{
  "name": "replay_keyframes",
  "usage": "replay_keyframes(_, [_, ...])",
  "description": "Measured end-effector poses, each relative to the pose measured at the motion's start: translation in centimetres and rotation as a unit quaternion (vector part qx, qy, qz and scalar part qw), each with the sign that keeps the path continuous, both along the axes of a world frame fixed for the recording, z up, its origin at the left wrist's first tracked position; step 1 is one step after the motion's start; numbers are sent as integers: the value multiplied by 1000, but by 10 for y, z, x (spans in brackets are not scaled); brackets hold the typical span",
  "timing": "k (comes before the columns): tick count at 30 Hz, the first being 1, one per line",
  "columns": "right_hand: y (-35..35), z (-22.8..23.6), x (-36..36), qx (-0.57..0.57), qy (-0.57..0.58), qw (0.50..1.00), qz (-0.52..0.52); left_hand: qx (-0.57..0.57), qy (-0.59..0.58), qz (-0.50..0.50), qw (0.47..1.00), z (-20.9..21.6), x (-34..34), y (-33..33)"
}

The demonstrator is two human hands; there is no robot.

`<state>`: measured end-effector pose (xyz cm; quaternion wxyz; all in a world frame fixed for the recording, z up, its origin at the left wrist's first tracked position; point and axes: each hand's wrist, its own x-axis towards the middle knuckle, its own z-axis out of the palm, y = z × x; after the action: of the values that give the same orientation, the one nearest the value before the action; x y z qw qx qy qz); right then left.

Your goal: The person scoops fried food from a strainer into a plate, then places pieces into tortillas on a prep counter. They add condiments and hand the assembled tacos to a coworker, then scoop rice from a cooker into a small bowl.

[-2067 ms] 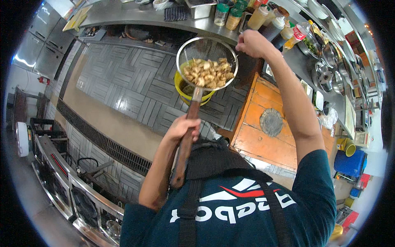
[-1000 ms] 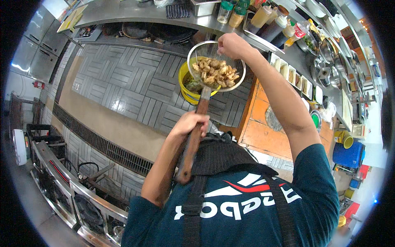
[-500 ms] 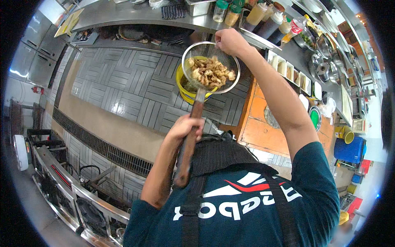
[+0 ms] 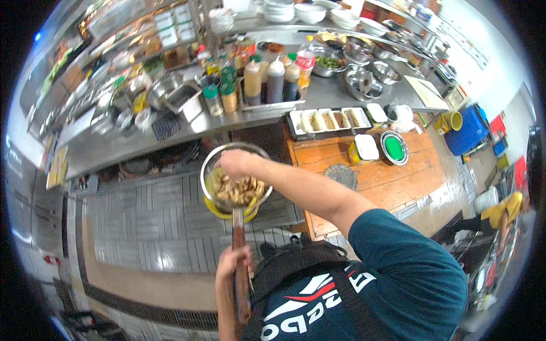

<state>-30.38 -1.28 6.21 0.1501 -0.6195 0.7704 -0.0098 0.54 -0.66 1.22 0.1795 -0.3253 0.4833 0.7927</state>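
My left hand [image 4: 232, 262] is wrapped round the wooden handle of a round wire-mesh strainer [image 4: 264, 154]. Browned pieces of food [image 4: 243, 190] lie in the mesh; what exactly they are is unclear. Below the strainer a yellow bucket [image 4: 245, 213] stands on the floor, largely covered by it. My right hand [image 4: 242, 163] is over the far left part of the strainer, above the food. Its fingers are curled together and pointing down. Whether a small piece is between them cannot be made out.
A steel counter [image 4: 219, 126] runs along the far side, with squeeze bottles [image 4: 275, 82], shakers [image 4: 212, 101] and bowls [image 4: 364, 82]. To the right is an orange wooden table [image 4: 398, 184] holding a divided condiment tray [image 4: 327, 122], a lidded tub [image 4: 364, 149] and a green-centred bowl [image 4: 393, 148].
The view has swung toward the counter and right-hand table. My right hand has gone from the strainer's far rim to over the food. My left hand keeps hold of the handle.
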Motion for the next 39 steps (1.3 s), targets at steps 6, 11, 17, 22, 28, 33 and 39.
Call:
replay_keyframes(6, [99,-26,-10,-172,-170,950,-196,100,100,91,986,-41,-11,-2])
replay_keyframes(11, [288,-56,-29,-224,-304,870,-316,109,66,40,991,-47,-15,-11])
replay_keyframes(17, [492,-96,1,-271,-493,607,-561,28,12,67,997,24,-11,37])
replay_keyframes(22, [616,-145,0,-270,-463,546,-644,-13,22,38,999,92,-71,138])
replay_keyframes(28, [762,-152,18,-272,-486,542,-629,-37,73,-156,984,125,-229,330])
replay_keyframes(33, [845,-76,38,-367,-605,497,-503,25,161,-365,917,73,-380,537])
replay_keyframes(39, [937,0,28,-573,-603,229,-506,216,205,-455,839,25,-454,844])
